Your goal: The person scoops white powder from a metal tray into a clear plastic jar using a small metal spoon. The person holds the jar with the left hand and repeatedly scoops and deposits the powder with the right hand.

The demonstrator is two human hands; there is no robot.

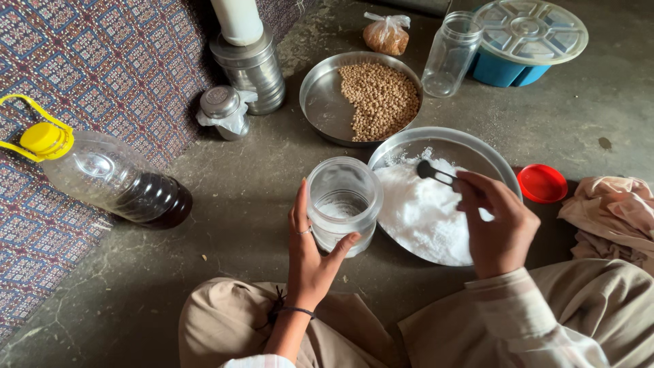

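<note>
left hand grips clear jar on floor, fingers wrapped round its side; some white powder inside. right hand fingers pinched on dark spoon, bowl end over white powder in steel dish. chickpea dish behind; red lid beside.

floor: bare grey concrete, dusty | patterned rug at left (blue-red weave) | light: soft daylight
</note>
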